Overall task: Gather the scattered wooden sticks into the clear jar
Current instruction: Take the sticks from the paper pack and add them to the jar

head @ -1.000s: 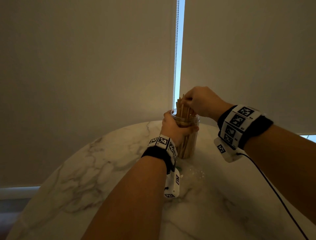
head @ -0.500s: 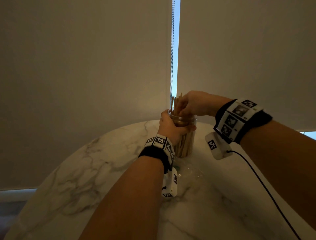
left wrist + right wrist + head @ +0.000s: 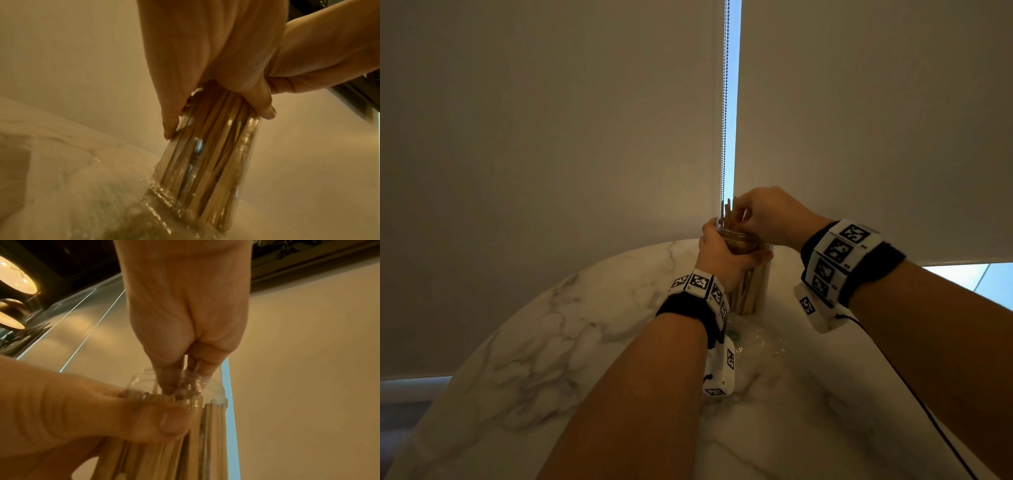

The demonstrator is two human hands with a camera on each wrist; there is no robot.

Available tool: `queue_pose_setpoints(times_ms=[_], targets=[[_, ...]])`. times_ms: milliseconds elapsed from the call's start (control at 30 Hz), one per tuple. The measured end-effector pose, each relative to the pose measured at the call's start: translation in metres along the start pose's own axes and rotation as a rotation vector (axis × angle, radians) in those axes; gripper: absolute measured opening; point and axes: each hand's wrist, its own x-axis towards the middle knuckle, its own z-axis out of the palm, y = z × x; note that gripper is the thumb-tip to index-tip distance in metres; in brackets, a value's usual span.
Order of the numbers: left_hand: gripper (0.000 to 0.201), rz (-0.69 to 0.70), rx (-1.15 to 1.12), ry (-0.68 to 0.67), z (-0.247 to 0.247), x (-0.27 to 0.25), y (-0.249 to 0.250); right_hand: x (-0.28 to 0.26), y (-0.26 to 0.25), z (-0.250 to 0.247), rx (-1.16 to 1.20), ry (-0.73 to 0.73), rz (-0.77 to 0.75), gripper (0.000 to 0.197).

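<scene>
A clear jar (image 3: 752, 287) packed with wooden sticks (image 3: 727, 213) stands upright on the marble table (image 3: 558, 346). My left hand (image 3: 722, 251) grips the jar just below its threaded neck, thumb on one side (image 3: 170, 128) and fingers on the other (image 3: 263, 105). My right hand (image 3: 765, 216) hovers over the jar mouth (image 3: 144, 382). Its fingertips (image 3: 168, 382) are bunched together and reach inside the rim, pinching the tops of some sticks. A few stick ends poke above the rim left of that hand. No loose sticks show on the table.
The jar stands near the round table's far edge, close to two roller blinds (image 3: 551, 137) with a bead chain (image 3: 725, 102) between them. Something clear and glinting (image 3: 760, 342) lies on the marble just in front of the jar. A black cable (image 3: 914, 404) trails from my right wrist.
My right hand has sunk lower onto the jar mouth, and the stick tops stand less high above the rim. The left hand keeps its grip on the jar.
</scene>
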Motion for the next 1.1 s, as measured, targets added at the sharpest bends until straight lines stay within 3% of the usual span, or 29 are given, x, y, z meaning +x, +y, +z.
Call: queue_pose_setpoints(times_ms=[133,267,367,467,600,733,867,1100], targets=[[0.125,0.006,-0.011,0.007,0.000,0.000,0.000,0.005,0.000,-0.003,-0.069,-0.049,0.027,0.019],[0.123,0.013,-0.023,0.008,0.001,0.000,-0.002,0.012,0.001,-0.006,0.027,0.116,-0.011,0.028],[0.125,-0.007,-0.012,0.006,0.001,0.001,-0.002,0.012,0.000,0.002,-0.034,0.045,-0.080,0.026],[0.126,-0.017,-0.017,-0.008,0.002,0.002,-0.002,0.008,0.005,0.005,-0.015,0.101,-0.052,0.014],[0.126,-0.016,-0.020,-0.003,0.001,0.000,-0.002,0.008,0.012,0.010,-0.039,0.057,-0.024,0.029],[0.128,-0.016,-0.013,0.002,0.001,-0.001,-0.001,0.010,0.010,0.007,0.226,0.118,-0.019,0.030],[0.127,-0.031,0.000,-0.018,0.000,-0.003,0.001,0.006,0.006,0.006,0.111,-0.046,-0.075,0.013],[0.131,-0.040,-0.008,-0.011,-0.002,-0.007,0.005,0.016,-0.003,-0.012,-0.074,-0.150,0.000,0.021]])
